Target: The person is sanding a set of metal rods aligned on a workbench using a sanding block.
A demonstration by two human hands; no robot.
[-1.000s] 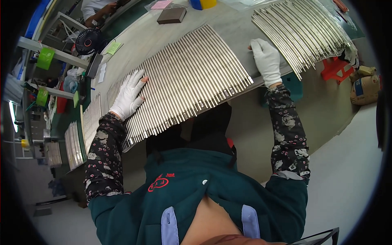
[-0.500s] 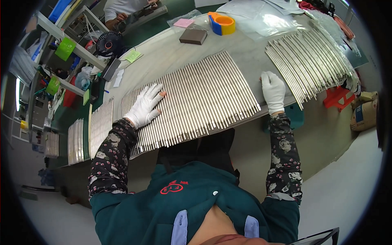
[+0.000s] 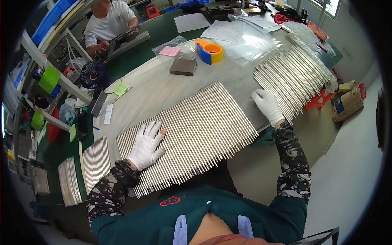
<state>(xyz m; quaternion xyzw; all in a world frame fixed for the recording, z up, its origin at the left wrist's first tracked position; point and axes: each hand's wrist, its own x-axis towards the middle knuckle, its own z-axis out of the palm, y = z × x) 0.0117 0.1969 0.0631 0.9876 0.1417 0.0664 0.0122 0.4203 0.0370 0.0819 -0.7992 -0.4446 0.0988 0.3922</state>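
Note:
A wide row of slim, shiny metal rods (image 3: pixel 196 126) lies side by side along the front of the table. My left hand (image 3: pixel 146 146), in a white glove with bare thumb and fingertip, rests flat on the row's left part, fingers spread. On the right, my right hand (image 3: pixel 268 107), also gloved, is over the gap between this row and a looser pile of similar rods (image 3: pixel 292 77). Its fingers are curled together; whether anything small is inside them is hidden.
Beyond the rods are a brown block (image 3: pixel 183 67), an orange and blue tape dispenser (image 3: pixel 209 51) and plastic sheets (image 3: pixel 249 45). More rods (image 3: pixel 96 157) lie at left, near a small black fan (image 3: pixel 94 75). A co-worker (image 3: pixel 110 24) sits across the table. A red stool (image 3: pixel 318 100) stands at right.
The view has tilted up, so the table appears lower and more of the co-worker shows. My right hand has shifted slightly farther away and turned leftward. My left hand stays flat on the rods.

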